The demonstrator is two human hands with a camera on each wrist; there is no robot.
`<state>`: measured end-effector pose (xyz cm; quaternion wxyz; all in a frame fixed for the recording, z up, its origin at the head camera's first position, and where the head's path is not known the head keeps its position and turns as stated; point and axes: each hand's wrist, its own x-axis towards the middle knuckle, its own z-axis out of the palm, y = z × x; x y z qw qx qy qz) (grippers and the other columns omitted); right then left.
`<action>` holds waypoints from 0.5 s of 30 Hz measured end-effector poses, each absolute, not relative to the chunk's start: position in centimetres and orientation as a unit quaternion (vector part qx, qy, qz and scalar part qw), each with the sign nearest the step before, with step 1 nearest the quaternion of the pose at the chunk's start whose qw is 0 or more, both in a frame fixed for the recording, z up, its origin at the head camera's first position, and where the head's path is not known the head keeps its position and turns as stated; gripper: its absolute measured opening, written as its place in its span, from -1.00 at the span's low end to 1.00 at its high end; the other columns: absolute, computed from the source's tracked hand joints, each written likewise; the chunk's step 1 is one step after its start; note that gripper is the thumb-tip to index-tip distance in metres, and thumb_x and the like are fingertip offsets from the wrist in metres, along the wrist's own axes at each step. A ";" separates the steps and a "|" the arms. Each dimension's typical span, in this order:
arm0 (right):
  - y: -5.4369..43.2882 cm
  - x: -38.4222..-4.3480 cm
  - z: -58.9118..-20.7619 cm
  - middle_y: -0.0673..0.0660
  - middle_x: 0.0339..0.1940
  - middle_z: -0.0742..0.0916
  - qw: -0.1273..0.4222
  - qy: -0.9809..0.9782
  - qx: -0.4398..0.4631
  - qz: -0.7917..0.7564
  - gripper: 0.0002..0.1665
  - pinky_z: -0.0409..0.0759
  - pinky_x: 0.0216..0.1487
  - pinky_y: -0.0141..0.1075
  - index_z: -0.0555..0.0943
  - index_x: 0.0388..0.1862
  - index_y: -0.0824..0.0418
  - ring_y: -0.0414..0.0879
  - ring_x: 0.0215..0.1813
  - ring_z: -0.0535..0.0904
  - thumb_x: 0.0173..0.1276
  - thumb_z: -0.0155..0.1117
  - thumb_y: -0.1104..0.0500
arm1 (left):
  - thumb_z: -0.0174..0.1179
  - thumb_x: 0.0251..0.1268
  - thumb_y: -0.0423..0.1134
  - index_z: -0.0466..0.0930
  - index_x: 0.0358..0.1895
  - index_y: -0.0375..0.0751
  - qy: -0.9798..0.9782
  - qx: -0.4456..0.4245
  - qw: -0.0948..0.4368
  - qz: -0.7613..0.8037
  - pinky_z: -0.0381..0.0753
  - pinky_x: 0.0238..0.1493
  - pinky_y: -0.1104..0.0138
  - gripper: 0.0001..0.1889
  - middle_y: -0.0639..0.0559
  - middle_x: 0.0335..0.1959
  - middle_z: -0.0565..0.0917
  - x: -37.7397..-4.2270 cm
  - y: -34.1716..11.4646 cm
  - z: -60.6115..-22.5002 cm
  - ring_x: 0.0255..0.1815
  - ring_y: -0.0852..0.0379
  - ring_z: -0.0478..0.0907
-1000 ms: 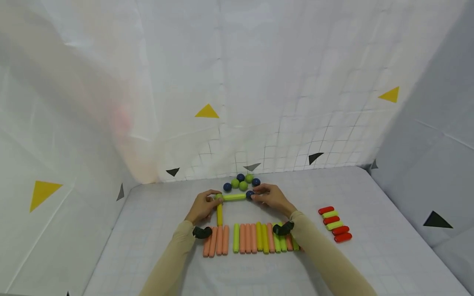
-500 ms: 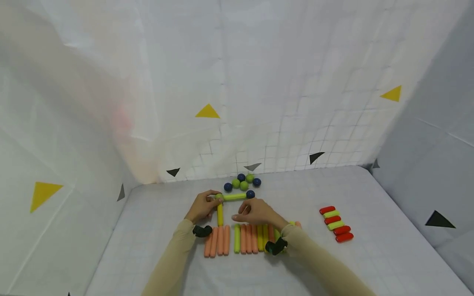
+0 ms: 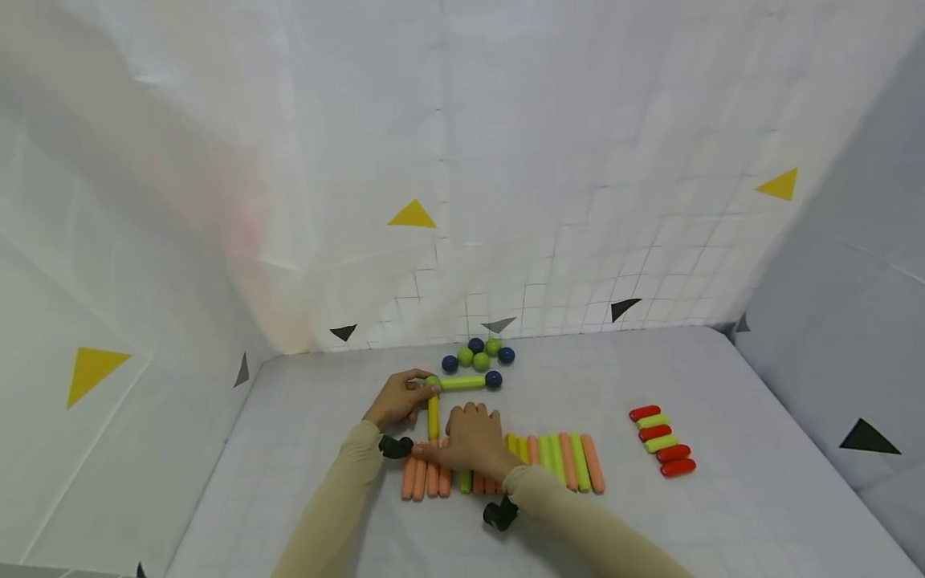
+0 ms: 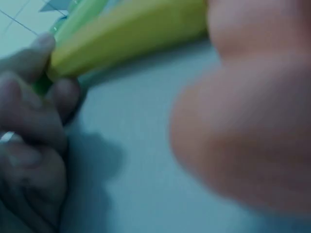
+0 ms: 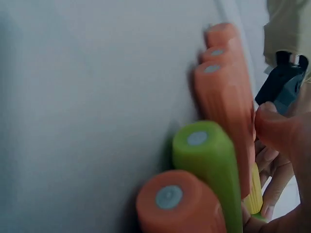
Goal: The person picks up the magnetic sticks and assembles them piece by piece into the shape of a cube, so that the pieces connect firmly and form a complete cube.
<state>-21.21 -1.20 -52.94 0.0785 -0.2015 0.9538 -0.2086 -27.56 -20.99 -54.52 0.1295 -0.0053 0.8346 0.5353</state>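
Observation:
In the head view my left hand (image 3: pixel 396 399) pinches a green ball (image 3: pixel 432 382) at a corner. There a yellow magnetic rod (image 3: pixel 433 417) and a lime magnetic rod (image 3: pixel 464 384) meet. A dark blue ball (image 3: pixel 494 380) sits at the lime rod's far end. The left wrist view has fingers (image 4: pixel 58 92) at the yellow rod's end; blurred skin fills its right side. My right hand (image 3: pixel 473 440) reaches over the row of rods, thumb spread left across the orange rods (image 3: pixel 432 482). The thumb (image 5: pixel 272 126) lies beside orange rods in the right wrist view; its other fingertips are hidden.
Lime, yellow and orange rods (image 3: pixel 567 461) continue the row to the right. Loose green and dark blue balls (image 3: pixel 466 356) cluster behind the joined pieces. Short red and lime pieces (image 3: pixel 661 441) lie in a line at the right. White sheeted walls (image 3: pixel 506 160) enclose the table.
My right hand has left the dark blue ball and moved left and toward me, over the rods. My left hand stays at the green ball.

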 end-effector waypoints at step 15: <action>-0.7 -21.1 -52.3 0.07 -0.27 0.63 0.101 0.946 -0.192 -0.241 -0.43 0.40 -0.02 0.14 0.66 -0.41 0.02 0.03 -0.15 0.52 0.15 0.44 -0.45 | 0.38 0.47 -0.06 0.63 0.30 -0.14 0.829 -0.005 0.130 0.544 0.39 -0.64 0.37 -0.56 0.02 -0.44 0.73 -27.6 -20.9 -54.4 -0.75 0.25 0.37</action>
